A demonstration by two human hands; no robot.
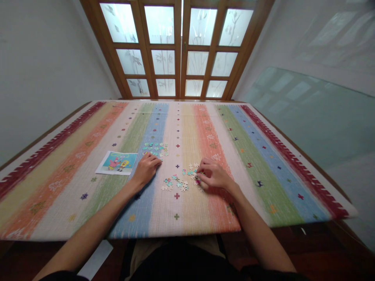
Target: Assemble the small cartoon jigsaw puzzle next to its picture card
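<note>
Across the cloth-covered desk [190, 214], with its broad coloured stripes, good handling seemed to call for keeping the jigsaw pieces spread flat, so that each could be seen without lifting its neighbours. The left hand [146, 168] rested with curled fingers at the near edge of the farther pieces; whether it pinched one could not be told. The right hand [213, 173] hung low over the nearer pieces, thumb and forefinger drawn narrow, though a piece between them could not be made out. A light fingertip hold by the edges would probably have served best, since pieces so thin could slip or drag others on the woven-looking cloth. The SpongeBob picture sheet [117, 163], lying flat just left of the left hand, was well placed for comparing colours. As for looks, the nearer jigsaw pieces [184, 186], between the hands and partly under the right one, made the wider scatter: many were plain cream, others turquoise, some touching or overlapping. The farther jigsaw pieces [150, 146], just beyond the left hand, formed a smaller patch, mostly turquoise with pale ones at its right; whether any were interlocked was too small to tell. Smallest was a dark pink spot beneath the right fingertips, apparently one piece's print.
</note>
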